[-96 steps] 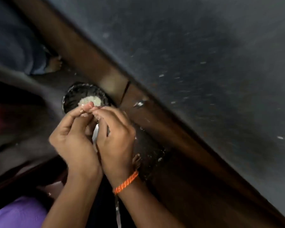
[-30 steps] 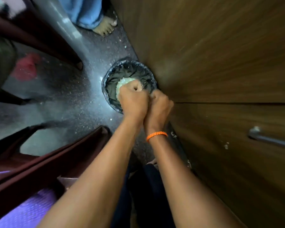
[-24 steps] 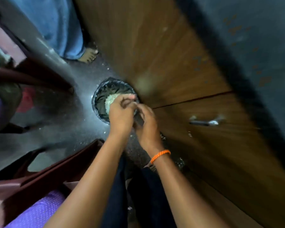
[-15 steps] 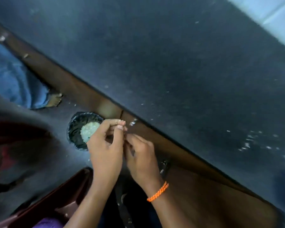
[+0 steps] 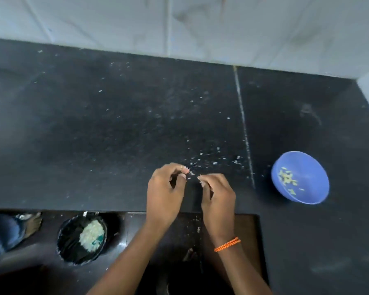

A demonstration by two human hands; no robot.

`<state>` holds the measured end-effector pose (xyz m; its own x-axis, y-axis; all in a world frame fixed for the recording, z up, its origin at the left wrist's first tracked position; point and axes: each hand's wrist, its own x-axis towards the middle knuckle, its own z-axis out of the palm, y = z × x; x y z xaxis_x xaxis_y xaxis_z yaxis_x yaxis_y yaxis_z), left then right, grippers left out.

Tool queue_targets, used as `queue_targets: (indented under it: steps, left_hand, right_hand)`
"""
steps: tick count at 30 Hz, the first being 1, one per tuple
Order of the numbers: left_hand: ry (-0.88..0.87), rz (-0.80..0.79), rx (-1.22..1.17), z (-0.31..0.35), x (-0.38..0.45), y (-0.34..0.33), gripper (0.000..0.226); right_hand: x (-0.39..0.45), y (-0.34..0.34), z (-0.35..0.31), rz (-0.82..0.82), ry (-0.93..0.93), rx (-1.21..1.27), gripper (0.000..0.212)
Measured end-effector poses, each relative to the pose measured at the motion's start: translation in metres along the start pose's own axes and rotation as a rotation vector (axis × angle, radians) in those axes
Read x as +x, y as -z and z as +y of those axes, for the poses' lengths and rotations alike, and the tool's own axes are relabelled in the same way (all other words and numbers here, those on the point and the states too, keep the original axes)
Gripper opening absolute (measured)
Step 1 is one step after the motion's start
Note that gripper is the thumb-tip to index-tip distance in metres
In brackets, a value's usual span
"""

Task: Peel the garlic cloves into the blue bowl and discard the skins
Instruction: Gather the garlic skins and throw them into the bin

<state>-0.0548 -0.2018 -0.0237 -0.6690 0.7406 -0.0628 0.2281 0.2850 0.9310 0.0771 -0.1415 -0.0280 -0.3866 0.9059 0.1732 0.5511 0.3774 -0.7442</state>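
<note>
While my left hand (image 5: 165,193) curls near the worktop's (image 5: 94,124) front edge, pinching a papery skin flake (image 5: 192,173), my right hand (image 5: 217,195) pinches something too small to tell; the smooth round blue bowl (image 5: 300,177) sits toward the right edge.

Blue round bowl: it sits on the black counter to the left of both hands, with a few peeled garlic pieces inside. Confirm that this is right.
Not quite. The blue round bowl sits to the right of both hands, beyond the right hand, not to the left of the left hand. The head view shows this. The rest holds: it rests on the black counter with a few peeled garlic pieces inside.
</note>
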Motion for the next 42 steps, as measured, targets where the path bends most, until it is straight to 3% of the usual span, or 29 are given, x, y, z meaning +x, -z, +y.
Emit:
queue_targets:
  steps: [2,4,9,14,19,22,25,27,34,42]
  left_hand:
    - [0.013,-0.048,0.055,0.009,0.003,-0.033,0.027]
    - [0.047,-0.072,0.070,0.019,0.007,-0.058,0.031]
    - [0.047,-0.176,0.156,0.045,0.019,-0.107,0.035]
    - [0.027,-0.277,0.136,0.083,0.037,-0.150,0.027]
    - [-0.026,-0.427,0.188,0.117,0.057,-0.198,0.006]
    - [-0.045,-0.525,0.298,0.125,0.066,-0.213,0.020]
    - [-0.056,-0.627,0.361,0.126,0.071,-0.217,0.032]
    - [-0.055,-0.654,0.351,0.125,0.073,-0.215,0.029]
    - [-0.032,-0.573,0.352,0.111,0.105,-0.175,0.042]
    - [0.093,-0.485,0.406,0.101,0.126,-0.122,0.051]
  right_hand:
    - [0.008,0.015,0.016,0.045,-0.083,-0.021,0.013]
    - [0.022,0.030,0.028,0.063,-0.128,-0.068,0.021]
    - [0.047,0.068,0.061,0.068,-0.126,-0.121,0.027]
    - [0.062,0.106,0.066,0.130,-0.151,-0.153,0.020]
    - [0.077,0.144,0.082,0.283,-0.193,-0.224,0.025]
    - [0.076,0.162,0.107,0.460,-0.299,-0.265,0.022]
    - [0.067,0.173,0.130,0.604,-0.487,-0.336,0.021]
    - [0.064,0.173,0.134,0.663,-0.591,-0.218,0.026]
    - [0.074,0.133,0.102,0.655,-0.523,-0.018,0.038]
    - [0.082,0.082,0.060,0.575,-0.508,0.032,0.041]
